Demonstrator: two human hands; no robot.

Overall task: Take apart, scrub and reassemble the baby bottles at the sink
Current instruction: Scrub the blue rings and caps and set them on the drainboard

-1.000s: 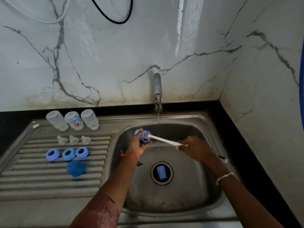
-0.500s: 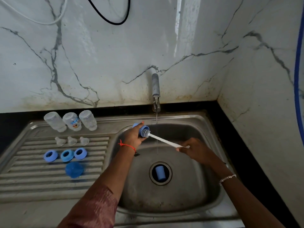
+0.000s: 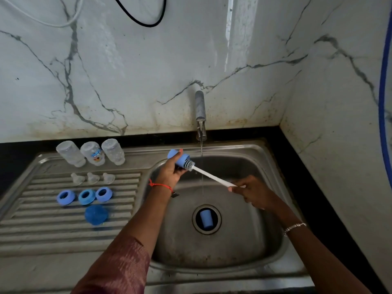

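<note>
Tap (image 3: 200, 107): open, with a thin thread of water (image 3: 202, 166) dropping from it into the sink (image 3: 275, 240)
Left hand (image 3: 169, 174): just below and left of the tap, fingers curled round a blue cap (image 3: 178, 158), gripping it by the barrel with the open mouth turned right, toward the stream
Right hand (image 3: 254, 195): below and right of the tap, fingers closed on the far end of the brush (image 3: 212, 177) handle
Brush head (image 3: 189, 165): at the cap's mouth, just left of the stream, bristles partly inside as far as I can see; the white handle slants down to the right and crosses beneath the tap
Why held so: I'd say the cap is kept close beside the tap so rinse water is within reach and drips fall in the basin; gripping the barrel leaves the mouth free for the bristles
Cap against hand: it juts out past the top of the left hand, closed end up and away, mouth end by the fingertips
Bottles (image 3: 92, 153): three clear ones in a row far left of the tap on the drainboard (image 3: 42, 230), likely set out to drain
Teats (image 3: 93, 178) and rings (image 3: 86, 196): three of each in rows, left of and below the tap, with one domed cap (image 3: 95, 214) lowest; they are sorted by kind, which should make refitting simple
Second cap (image 3: 205, 218): straight below the tap, sitting in the drain hole, seemingly waiting its turn
</note>
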